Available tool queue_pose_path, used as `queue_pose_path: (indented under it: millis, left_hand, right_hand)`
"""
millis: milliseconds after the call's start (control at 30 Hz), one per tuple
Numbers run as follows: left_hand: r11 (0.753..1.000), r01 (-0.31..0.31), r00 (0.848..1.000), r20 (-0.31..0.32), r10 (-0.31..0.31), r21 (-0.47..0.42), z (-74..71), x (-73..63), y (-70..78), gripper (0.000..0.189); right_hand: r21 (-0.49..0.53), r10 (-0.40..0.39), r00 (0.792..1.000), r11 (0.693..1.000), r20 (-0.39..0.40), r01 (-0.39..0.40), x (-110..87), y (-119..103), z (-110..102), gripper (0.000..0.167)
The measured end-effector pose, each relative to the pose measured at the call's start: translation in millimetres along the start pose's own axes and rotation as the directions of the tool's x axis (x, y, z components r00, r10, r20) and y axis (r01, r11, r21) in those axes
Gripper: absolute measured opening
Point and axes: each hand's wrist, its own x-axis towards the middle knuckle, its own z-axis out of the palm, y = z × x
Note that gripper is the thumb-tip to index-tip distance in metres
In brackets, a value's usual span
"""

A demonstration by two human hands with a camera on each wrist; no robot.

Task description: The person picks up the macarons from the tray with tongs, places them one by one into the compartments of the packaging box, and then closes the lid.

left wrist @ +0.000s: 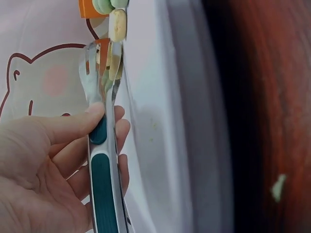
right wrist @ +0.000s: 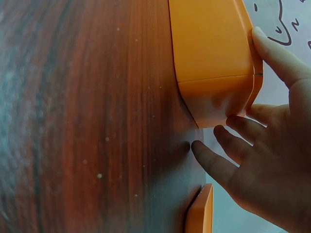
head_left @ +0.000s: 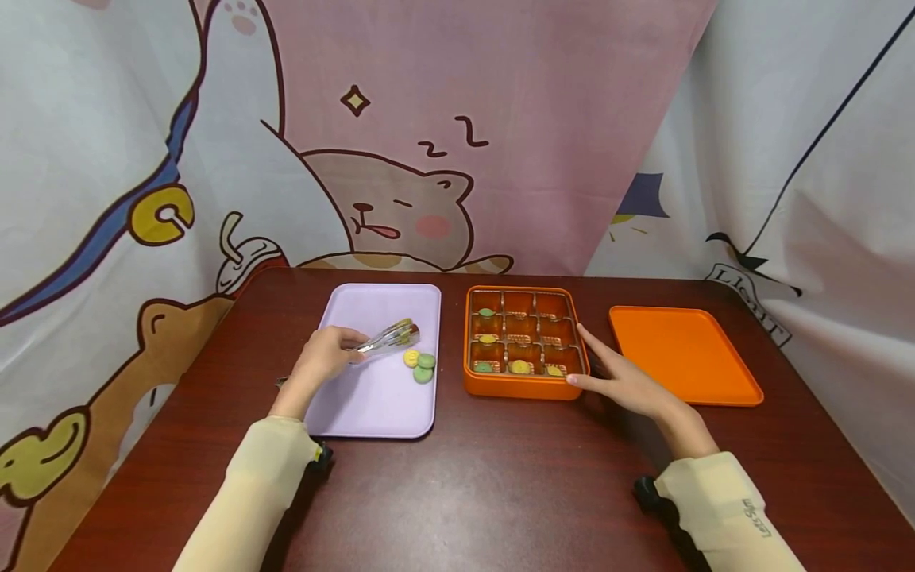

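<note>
Two cream sleeves (head_left: 250, 485) (head_left: 722, 508) lie nearest, reaching forward over the table. The left hand (head_left: 325, 357) grips metal tongs (head_left: 389, 338) above the lilac tray (head_left: 364, 413), where yellow and green round pieces (head_left: 425, 365) sit together near the right edge. The left wrist view adds what the head view hides: dark green panels (left wrist: 103, 194) on the tongs' handle, the thumb pressed against it, and a yellow piece showing at the tips, though whether they pinch it I cannot tell. The right hand (head_left: 629, 381) grasps nothing; its fingers are extended, thumb and a fingertip touching the right side of the orange box (head_left: 525, 387). From above, the box shows nine compartments, with pieces in the left column and along the near row; the right wrist view shows only its smooth outer wall and the lower fingers apart from it. An orange lid (head_left: 686, 357) lies to the right. The table (head_left: 500, 492) is glossy reddish-brown wood, backed by cloth (head_left: 536, 119) printed with cartoon animals.
</note>
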Motion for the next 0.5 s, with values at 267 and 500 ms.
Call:
queue_pose_path:
  millis: [267,500]
  left_hand:
    - [1.0,0.009,1.0,-0.02,-0.009,0.018,-1.6,-1.9,-1.5,0.028]
    - [1.0,0.001,0.999,-0.044,-0.001,0.01,-5.1,-2.2,4.4,0.027]
  right_hand:
    - [-0.018,-0.003,1.0,1.0,-0.001,0.003,-0.8,-0.5,0.1,0.095]
    - [-0.016,-0.007,1.0,1.0,-0.003,0.007,-0.6,-0.3,0.7,0.094]
